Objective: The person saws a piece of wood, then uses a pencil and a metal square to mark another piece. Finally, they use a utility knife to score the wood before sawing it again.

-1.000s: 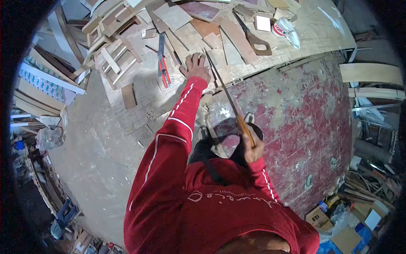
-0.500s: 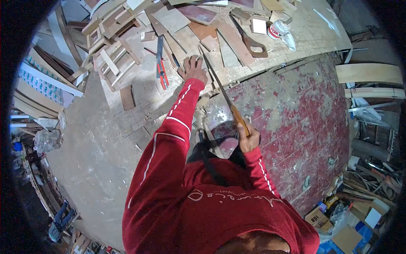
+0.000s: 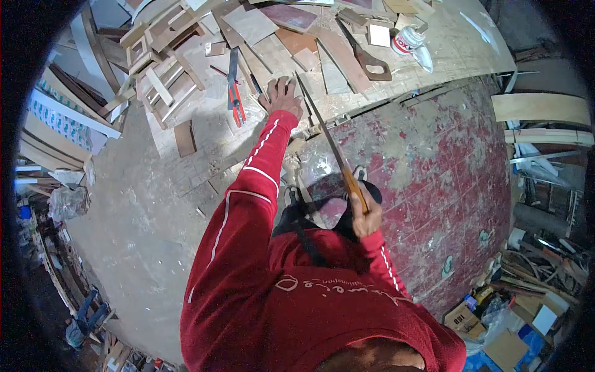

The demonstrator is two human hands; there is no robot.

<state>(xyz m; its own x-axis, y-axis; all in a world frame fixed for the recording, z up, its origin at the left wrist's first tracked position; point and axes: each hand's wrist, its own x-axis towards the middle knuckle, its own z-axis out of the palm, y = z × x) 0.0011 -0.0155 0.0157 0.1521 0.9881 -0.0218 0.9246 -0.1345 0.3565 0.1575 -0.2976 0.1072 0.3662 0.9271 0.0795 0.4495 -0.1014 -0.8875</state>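
Note:
My right hand [image 3: 367, 214] is wrapped round the wooden handle of a long saw [image 3: 331, 144], whose blade slants up and left to the bench edge. My left hand [image 3: 283, 96] lies on the wooden workbench [image 3: 217, 139] near its edge, fingers spread, pressing down by a wood piece mostly hidden under it. Left of that hand are a red-handled tool [image 3: 236, 105] and a dark flat metal blade. The saw's tip is just right of my left hand's fingers.
A second handsaw [image 3: 372, 65], a white container [image 3: 406, 40], wooden frames [image 3: 167, 90] and loose boards [image 3: 251, 26] lie on the bench. Boxes and scrap [image 3: 508, 347] stand at lower right. Another person [image 3: 87, 322] is at far lower left.
My right hand has moved down and slightly right, drawing the saw back along its length. My left hand stays at nearly the same place on the bench.

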